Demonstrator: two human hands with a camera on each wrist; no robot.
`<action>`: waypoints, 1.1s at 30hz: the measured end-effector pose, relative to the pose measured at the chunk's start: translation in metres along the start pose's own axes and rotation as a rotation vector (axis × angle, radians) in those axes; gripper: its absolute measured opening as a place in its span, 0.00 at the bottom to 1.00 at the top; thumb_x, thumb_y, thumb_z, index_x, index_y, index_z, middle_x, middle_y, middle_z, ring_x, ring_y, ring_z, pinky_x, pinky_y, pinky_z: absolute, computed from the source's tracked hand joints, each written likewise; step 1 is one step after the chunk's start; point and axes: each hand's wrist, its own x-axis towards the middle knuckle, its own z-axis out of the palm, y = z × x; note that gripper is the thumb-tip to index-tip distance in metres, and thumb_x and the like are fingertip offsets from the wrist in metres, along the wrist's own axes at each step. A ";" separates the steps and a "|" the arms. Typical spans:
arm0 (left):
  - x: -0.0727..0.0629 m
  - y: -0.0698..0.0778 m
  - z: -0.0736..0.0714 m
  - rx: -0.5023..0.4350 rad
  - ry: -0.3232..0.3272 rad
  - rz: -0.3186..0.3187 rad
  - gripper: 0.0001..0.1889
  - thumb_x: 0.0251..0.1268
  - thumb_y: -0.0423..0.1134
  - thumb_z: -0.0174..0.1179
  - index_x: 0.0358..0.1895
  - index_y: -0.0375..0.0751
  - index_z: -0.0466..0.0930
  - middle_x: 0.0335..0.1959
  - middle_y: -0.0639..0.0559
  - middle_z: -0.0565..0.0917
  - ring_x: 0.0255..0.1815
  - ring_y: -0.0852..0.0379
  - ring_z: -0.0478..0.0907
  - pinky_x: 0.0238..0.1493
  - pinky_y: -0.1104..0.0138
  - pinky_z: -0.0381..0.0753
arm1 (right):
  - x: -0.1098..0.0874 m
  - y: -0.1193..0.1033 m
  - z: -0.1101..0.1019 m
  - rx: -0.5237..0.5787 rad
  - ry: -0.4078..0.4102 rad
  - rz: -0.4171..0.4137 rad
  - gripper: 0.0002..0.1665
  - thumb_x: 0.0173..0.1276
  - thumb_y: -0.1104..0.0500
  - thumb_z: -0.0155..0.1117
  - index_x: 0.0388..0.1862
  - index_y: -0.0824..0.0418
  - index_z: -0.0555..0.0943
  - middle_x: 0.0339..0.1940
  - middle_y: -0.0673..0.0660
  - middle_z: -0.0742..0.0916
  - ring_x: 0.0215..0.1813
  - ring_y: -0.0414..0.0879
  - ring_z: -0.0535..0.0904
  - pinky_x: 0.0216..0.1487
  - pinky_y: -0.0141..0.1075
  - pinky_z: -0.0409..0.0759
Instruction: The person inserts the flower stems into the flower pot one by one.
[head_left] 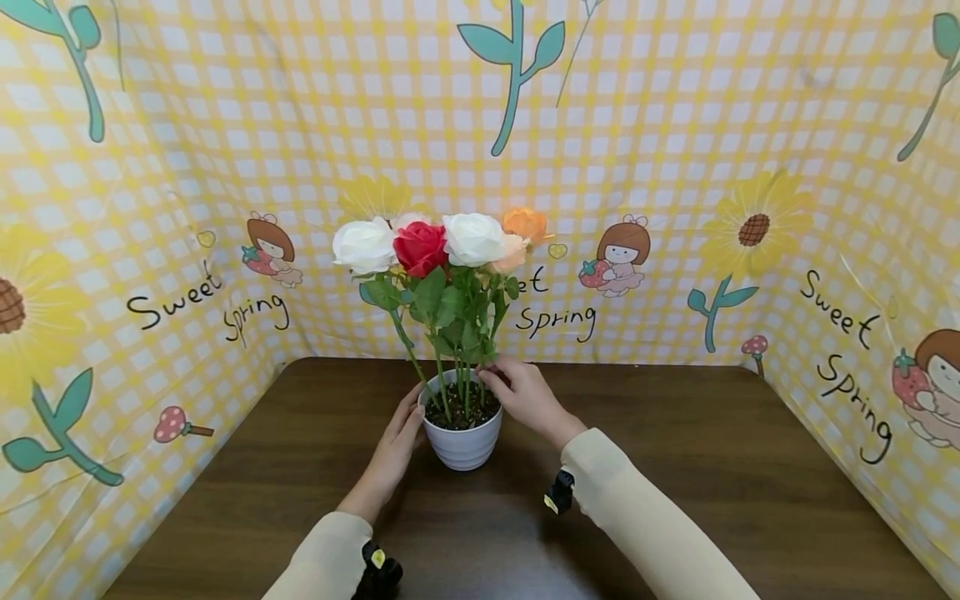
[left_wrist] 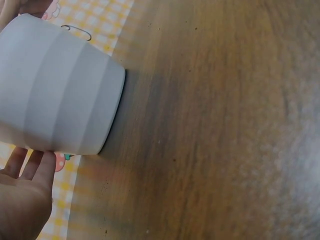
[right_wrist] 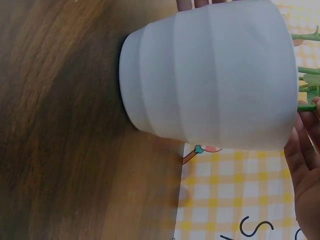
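Note:
A white ribbed flowerpot (head_left: pixel 462 446) stands upright on the table, filled with dark soil (head_left: pixel 459 410). Several artificial roses rise from it: a red rose (head_left: pixel 421 248), a white rose (head_left: pixel 474 239) and an orange rose (head_left: pixel 524 224) among them. My left hand (head_left: pixel 396 437) rests against the pot's left side, its fingers extended along the wall in the left wrist view. Over the right rim, my right hand (head_left: pixel 528 398) pinches a green rose stem (right_wrist: pixel 306 107) low down, thumb and fingertips together. Which bloom that stem carries is hidden by leaves.
The dark wooden table (head_left: pixel 660 483) reaches back to a yellow checked cloth (head_left: pixel 645 150) that hangs around three sides, printed with flowers and lettering. Leaves (head_left: pixel 442 304) crowd the stems above the pot. Black wrist cameras (head_left: pixel 378 571) sit at both sleeves.

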 end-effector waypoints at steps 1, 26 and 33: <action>0.000 0.000 0.000 -0.001 0.001 0.000 0.27 0.85 0.47 0.38 0.81 0.51 0.50 0.77 0.35 0.55 0.77 0.40 0.50 0.70 0.38 0.56 | 0.000 0.000 0.000 -0.005 0.003 -0.006 0.07 0.79 0.58 0.57 0.47 0.56 0.82 0.35 0.50 0.86 0.31 0.38 0.76 0.30 0.35 0.76; -0.002 0.001 0.001 0.018 -0.002 0.024 0.28 0.85 0.47 0.38 0.81 0.47 0.49 0.77 0.33 0.54 0.77 0.37 0.50 0.69 0.37 0.57 | 0.003 -0.002 0.005 -0.124 0.028 0.071 0.07 0.73 0.55 0.66 0.34 0.53 0.82 0.24 0.43 0.81 0.24 0.37 0.73 0.26 0.32 0.73; -0.002 0.002 0.001 0.016 0.004 0.024 0.27 0.85 0.46 0.38 0.81 0.47 0.50 0.77 0.34 0.55 0.77 0.38 0.51 0.69 0.37 0.57 | 0.005 -0.004 0.004 -0.117 0.002 0.073 0.09 0.72 0.55 0.68 0.30 0.53 0.81 0.24 0.44 0.80 0.24 0.38 0.72 0.27 0.33 0.72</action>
